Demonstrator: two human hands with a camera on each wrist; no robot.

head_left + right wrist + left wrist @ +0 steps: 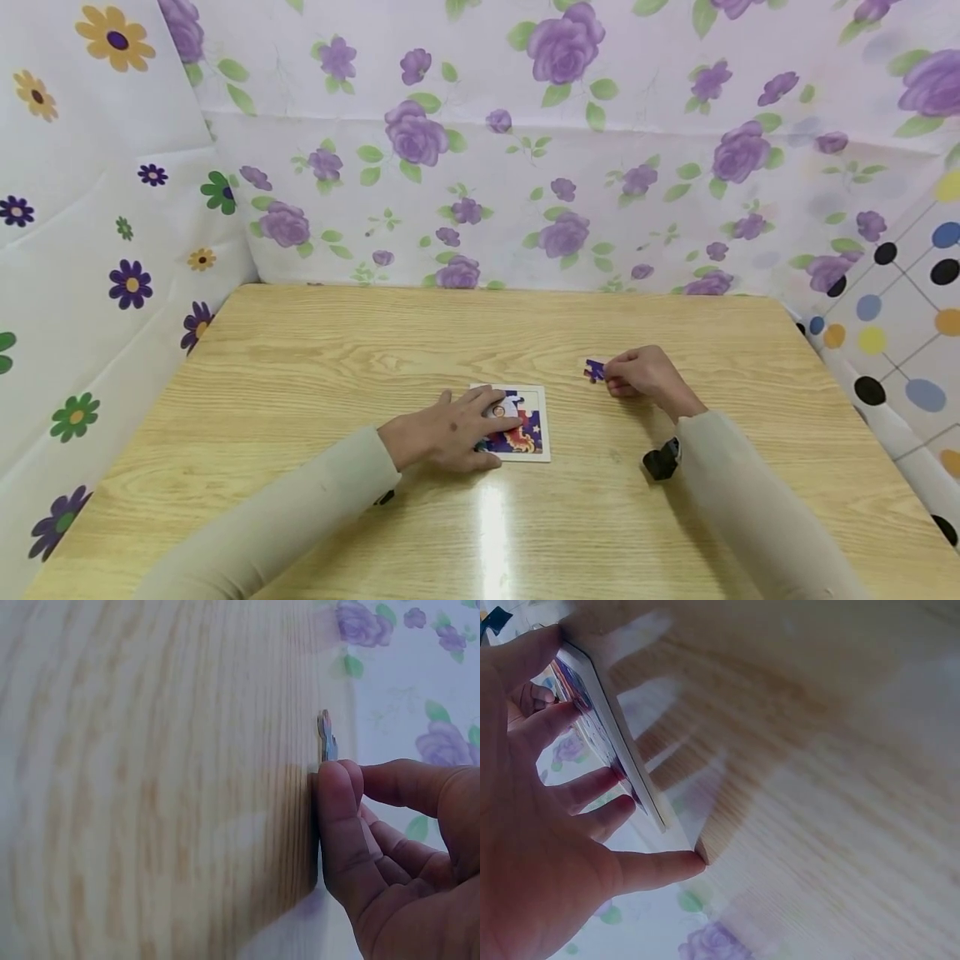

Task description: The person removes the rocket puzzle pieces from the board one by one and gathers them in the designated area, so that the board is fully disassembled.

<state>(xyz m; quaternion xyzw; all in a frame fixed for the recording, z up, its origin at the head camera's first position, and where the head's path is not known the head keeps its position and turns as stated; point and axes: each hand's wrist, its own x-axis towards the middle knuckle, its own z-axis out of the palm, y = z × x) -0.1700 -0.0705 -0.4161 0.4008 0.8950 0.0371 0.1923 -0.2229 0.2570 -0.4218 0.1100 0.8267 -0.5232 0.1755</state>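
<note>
- The table (337, 350) met a rose-patterned cloth (420, 200) at its far edge, with further patterned cloths along its left and right edges.
- The puzzle (525, 457), in a pale frame, lay flat around mid-table, well apart from the far edge and both side edges; a pale patch showed in its far right corner.
- A stretch of wood separated the puzzle from the piece (595, 370), which was to its right and nearer the table's far edge.
- The left hand (453, 429) was spread wide across the puzzle, fingers on the picture and frame; one outer fingertip lay beyond the frame, at the wood.
- The right hand (641, 373) was narrowed to a pinch, holding the piece between thumb and finger, close over the table; whether the piece touched the wood could not be told.
</note>
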